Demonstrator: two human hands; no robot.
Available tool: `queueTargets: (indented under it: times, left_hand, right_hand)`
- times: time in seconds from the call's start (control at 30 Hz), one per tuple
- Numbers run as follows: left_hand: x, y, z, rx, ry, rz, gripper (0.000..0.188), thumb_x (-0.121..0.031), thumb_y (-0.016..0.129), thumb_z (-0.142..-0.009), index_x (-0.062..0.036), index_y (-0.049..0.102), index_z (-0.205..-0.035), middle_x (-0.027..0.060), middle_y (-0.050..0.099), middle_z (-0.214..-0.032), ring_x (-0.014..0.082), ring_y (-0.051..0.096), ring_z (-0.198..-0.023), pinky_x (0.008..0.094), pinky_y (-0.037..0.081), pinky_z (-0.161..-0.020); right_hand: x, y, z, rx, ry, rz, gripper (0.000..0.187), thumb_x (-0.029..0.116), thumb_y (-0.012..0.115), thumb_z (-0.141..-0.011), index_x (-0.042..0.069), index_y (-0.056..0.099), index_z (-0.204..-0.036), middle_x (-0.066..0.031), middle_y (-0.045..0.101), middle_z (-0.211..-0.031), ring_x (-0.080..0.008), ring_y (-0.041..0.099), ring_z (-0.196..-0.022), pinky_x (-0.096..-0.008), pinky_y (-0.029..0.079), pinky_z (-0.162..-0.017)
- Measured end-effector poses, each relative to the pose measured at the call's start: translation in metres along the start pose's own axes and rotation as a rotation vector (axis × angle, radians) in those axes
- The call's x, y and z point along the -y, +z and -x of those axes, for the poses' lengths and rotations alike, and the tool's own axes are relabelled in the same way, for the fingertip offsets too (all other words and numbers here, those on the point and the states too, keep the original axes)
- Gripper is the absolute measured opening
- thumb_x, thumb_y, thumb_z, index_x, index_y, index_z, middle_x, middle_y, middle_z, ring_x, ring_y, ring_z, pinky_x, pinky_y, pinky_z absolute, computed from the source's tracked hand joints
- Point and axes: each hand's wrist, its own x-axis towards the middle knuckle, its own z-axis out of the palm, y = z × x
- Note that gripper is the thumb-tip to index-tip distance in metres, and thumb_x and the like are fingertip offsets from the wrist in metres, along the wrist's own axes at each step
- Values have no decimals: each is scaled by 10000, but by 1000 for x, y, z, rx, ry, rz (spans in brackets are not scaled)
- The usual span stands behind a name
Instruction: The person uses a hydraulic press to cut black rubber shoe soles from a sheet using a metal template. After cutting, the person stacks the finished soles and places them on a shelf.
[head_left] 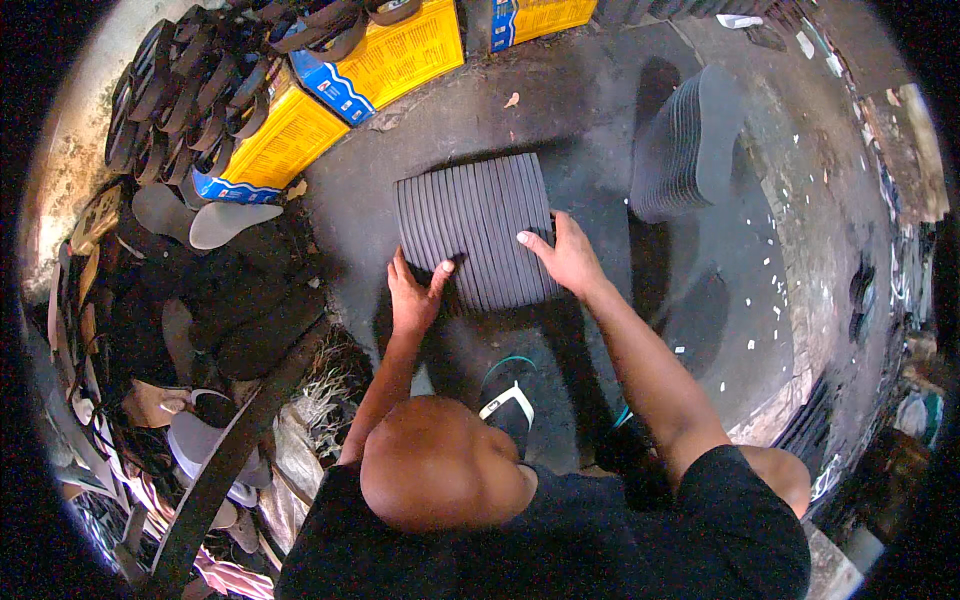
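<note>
Row of dark grey sole sheets (475, 228), standing on edge and packed tight, sits mid-floor on the concrete floor (590, 110). Left hand (415, 295) rests fingers-spread against the row's near left end, thumb out; right hand (565, 255) lies flat, fingers extended, on its near right side. Second stack of grey soles (685, 150) stands apart to the right. Yellow-and-blue cartons (290, 135) upper left hold dark sandals (190, 85), heaped above the rims.
</note>
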Motion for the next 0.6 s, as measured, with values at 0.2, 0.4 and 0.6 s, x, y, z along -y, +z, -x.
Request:
queueTargets:
  times: [0.2, 0.4, 0.6]
  left_hand:
    - [-6, 5, 6, -29, 30, -16, 1053, -496, 860, -811, 92, 326, -1502, 302, 463, -1398, 451, 467, -1320, 515, 392, -1116]
    - [-21, -18, -9, -125, 96, 333, 1002, -388, 926, -774, 88, 368, -1457, 246, 512, -1297, 334, 515, -1208, 454, 448, -1022]
    - [-41, -54, -13, -89, 263, 255, 929, -277, 975, -697, 51, 443, -1384, 240, 575, -1316, 353, 577, -1244, 461, 463, -1069]
  right_hand:
    - [-13, 31, 6, -187, -118, 44, 919, 591, 706, -909, -120, 438, -1428, -338, 570, -1286, -476, 538, -1230, -518, 430, -1077]
    - [20, -8, 3, -130, -121, -56, 847, 531, 783, -866, -59, 500, -1403, -276, 577, -1305, -406, 561, -1246, -470, 430, -1092]
    - [38, -40, 12, -247, -440, 36, 914, 352, 950, -718, -20, 466, -1399, -245, 562, -1334, -391, 557, -1278, -449, 438, -1106]
